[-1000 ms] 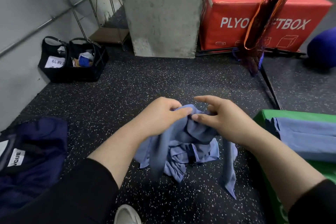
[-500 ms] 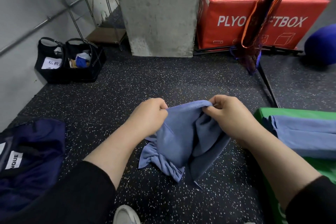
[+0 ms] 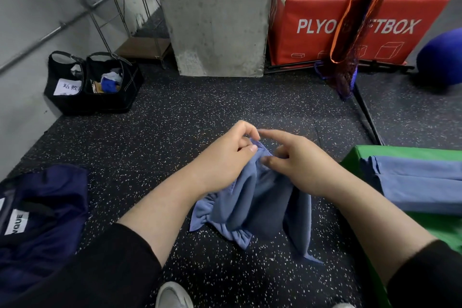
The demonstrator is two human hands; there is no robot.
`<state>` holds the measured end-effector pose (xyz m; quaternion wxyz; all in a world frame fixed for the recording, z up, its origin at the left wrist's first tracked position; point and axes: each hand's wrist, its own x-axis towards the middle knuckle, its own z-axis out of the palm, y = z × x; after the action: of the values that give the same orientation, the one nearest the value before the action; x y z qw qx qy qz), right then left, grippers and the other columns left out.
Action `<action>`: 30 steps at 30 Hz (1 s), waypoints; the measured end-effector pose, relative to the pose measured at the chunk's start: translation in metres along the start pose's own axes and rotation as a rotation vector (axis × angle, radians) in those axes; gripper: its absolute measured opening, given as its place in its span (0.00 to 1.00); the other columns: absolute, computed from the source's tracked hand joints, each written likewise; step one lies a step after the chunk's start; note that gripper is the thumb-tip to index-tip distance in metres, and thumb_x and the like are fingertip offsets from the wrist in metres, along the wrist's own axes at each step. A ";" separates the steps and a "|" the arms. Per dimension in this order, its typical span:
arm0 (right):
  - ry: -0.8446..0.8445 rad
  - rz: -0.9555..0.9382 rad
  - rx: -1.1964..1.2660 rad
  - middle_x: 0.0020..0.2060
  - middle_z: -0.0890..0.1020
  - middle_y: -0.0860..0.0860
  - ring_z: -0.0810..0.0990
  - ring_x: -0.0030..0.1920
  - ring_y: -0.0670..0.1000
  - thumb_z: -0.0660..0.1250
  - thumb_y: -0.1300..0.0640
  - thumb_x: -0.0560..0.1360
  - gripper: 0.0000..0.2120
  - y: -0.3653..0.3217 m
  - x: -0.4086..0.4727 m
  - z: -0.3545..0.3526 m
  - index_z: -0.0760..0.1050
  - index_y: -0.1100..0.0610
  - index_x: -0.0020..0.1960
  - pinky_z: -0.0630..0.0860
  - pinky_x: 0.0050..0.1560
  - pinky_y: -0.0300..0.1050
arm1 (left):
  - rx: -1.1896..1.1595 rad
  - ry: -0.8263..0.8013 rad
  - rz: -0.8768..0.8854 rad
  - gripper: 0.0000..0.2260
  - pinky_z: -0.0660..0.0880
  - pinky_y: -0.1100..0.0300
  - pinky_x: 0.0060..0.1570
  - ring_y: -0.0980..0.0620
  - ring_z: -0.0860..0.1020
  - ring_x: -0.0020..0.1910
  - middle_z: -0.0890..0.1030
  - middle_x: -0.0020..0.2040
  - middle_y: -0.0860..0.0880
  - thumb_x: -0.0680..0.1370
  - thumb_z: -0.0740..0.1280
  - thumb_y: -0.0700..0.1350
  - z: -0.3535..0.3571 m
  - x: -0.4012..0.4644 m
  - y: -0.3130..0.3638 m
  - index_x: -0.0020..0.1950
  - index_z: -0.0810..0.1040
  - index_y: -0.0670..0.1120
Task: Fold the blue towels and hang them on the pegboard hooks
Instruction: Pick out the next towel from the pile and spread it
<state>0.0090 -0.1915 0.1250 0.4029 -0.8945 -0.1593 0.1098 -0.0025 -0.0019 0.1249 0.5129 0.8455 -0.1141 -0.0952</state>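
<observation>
Two hands, three blue towels, two black bags

Speckled black floor, concrete pillar

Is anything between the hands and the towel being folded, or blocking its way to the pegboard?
Nothing separates them: the left hand pinches the crumpled blue towel at its top edge and the right hand touches it. No pegboard is in view, so that path cannot be judged.

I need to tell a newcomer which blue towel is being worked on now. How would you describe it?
Start at the grey concrete pillar and come straight down the speckled floor to the two hands. The towel hangs bunched from the left hand and right hand, unlike the flat folded towels on the green box.
</observation>
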 end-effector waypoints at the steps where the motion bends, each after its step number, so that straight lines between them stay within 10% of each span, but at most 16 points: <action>1: -0.008 -0.010 0.016 0.25 0.67 0.46 0.61 0.27 0.45 0.69 0.58 0.79 0.22 -0.001 0.000 0.001 0.73 0.39 0.68 0.59 0.29 0.40 | 0.002 -0.011 0.005 0.07 0.65 0.57 0.37 0.56 0.64 0.30 0.68 0.31 0.57 0.84 0.60 0.42 0.000 0.000 0.000 0.55 0.70 0.55; 9: 0.066 0.027 -0.049 0.26 0.76 0.42 0.69 0.26 0.40 0.70 0.55 0.78 0.05 0.001 0.003 0.007 0.80 0.49 0.43 0.65 0.30 0.35 | 0.036 -0.029 -0.038 0.09 0.65 0.60 0.31 0.55 0.67 0.30 0.74 0.34 0.52 0.82 0.64 0.42 -0.003 -0.002 0.000 0.59 0.71 0.55; 15: 0.230 0.149 -0.036 0.34 0.84 0.52 0.77 0.33 0.49 0.68 0.55 0.77 0.05 0.007 0.005 -0.003 0.79 0.51 0.42 0.72 0.37 0.45 | 0.530 0.102 -0.208 0.09 0.67 0.55 0.37 0.48 0.77 0.41 0.80 0.41 0.52 0.76 0.62 0.40 -0.012 -0.003 -0.009 0.49 0.78 0.53; 24: 0.162 0.075 0.048 0.37 0.84 0.47 0.74 0.32 0.44 0.64 0.64 0.75 0.12 -0.001 0.001 -0.010 0.79 0.49 0.52 0.70 0.35 0.39 | 0.036 0.339 -0.065 0.16 0.67 0.53 0.35 0.52 0.68 0.32 0.79 0.38 0.36 0.81 0.66 0.53 -0.010 0.003 -0.007 0.43 0.79 0.41; 28: 0.092 0.050 0.120 0.40 0.85 0.44 0.80 0.39 0.44 0.67 0.68 0.73 0.20 -0.004 0.000 -0.008 0.74 0.48 0.59 0.74 0.43 0.40 | 0.080 0.212 0.025 0.04 0.61 0.63 0.28 0.57 0.65 0.26 0.71 0.26 0.54 0.81 0.68 0.46 -0.002 0.004 0.001 0.55 0.79 0.50; 30: 0.074 0.030 0.182 0.41 0.86 0.45 0.81 0.40 0.49 0.67 0.70 0.73 0.19 -0.005 0.000 -0.007 0.73 0.49 0.57 0.75 0.44 0.46 | 0.144 0.068 0.039 0.15 0.62 0.63 0.28 0.58 0.64 0.26 0.68 0.27 0.56 0.82 0.68 0.47 0.004 0.003 0.003 0.67 0.75 0.56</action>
<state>0.0098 -0.1930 0.1334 0.4862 -0.8601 -0.1201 0.0968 -0.0008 -0.0072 0.1255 0.4563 0.8805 -0.1193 -0.0478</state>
